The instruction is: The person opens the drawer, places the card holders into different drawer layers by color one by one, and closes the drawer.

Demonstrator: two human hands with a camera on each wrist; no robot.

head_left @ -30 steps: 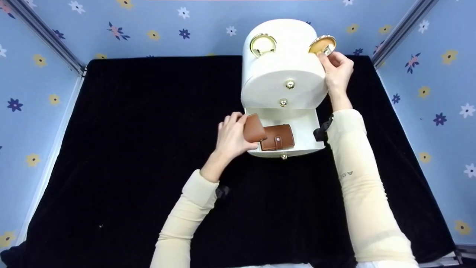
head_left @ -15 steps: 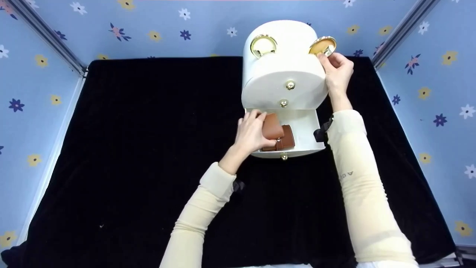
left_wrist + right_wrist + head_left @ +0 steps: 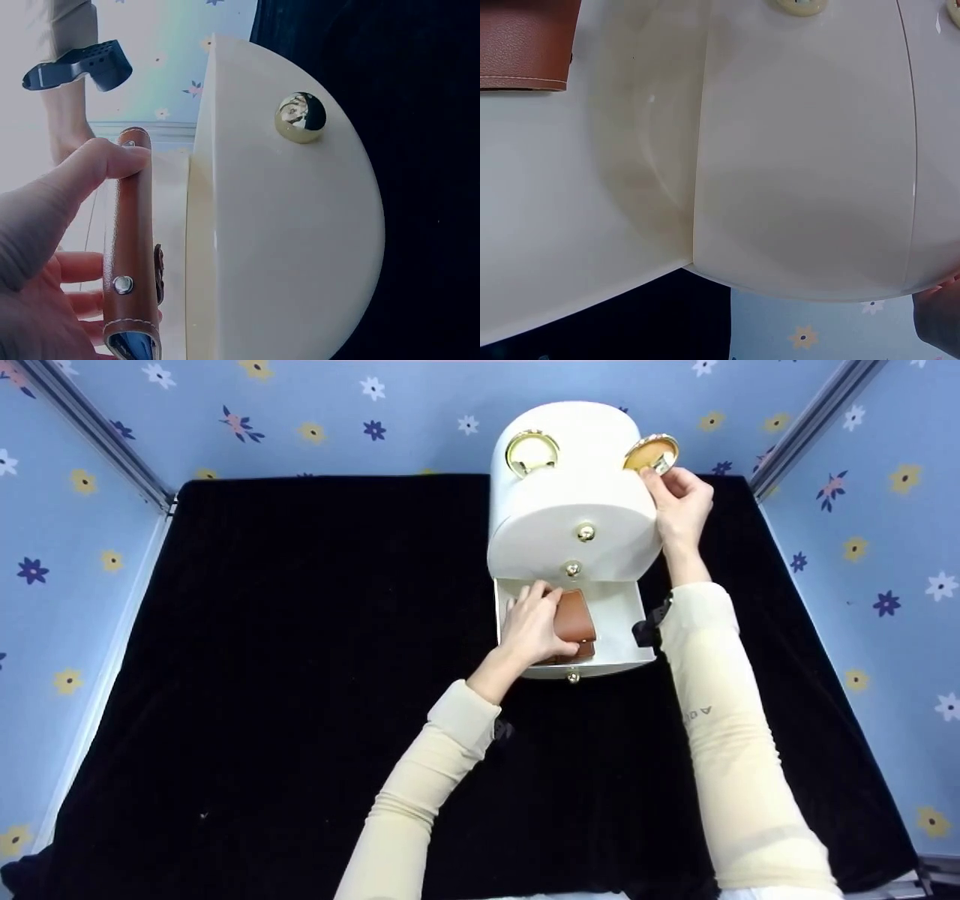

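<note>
In the head view my left hand (image 3: 531, 626) grips a brown leather card wallet (image 3: 574, 617) over the pulled-out bottom drawer (image 3: 616, 615). Beneath it lies a second brown wallet (image 3: 583, 651), mostly hidden by the first and by my hand. Up close in the left wrist view, thumb and fingers pinch the held wallet (image 3: 129, 232), which has a metal snap. My right hand (image 3: 684, 506) pinches the lower edge of a gold-rimmed round ear (image 3: 643, 454) on the white storage box (image 3: 574, 487). Part of a brown wallet (image 3: 525, 45) shows in the right wrist view.
Gold knobs, such as the upper drawer knob (image 3: 586, 532), stick out from the box front. A matching gold-rimmed ear (image 3: 532, 451) is at its left. Black cloth (image 3: 300, 660) covers the table, with flowered blue walls (image 3: 420, 412) around it.
My left hand has moved right with its wallet, from the drawer's left side to above the second wallet, covering most of it. The right hand has stayed at the ear.
</note>
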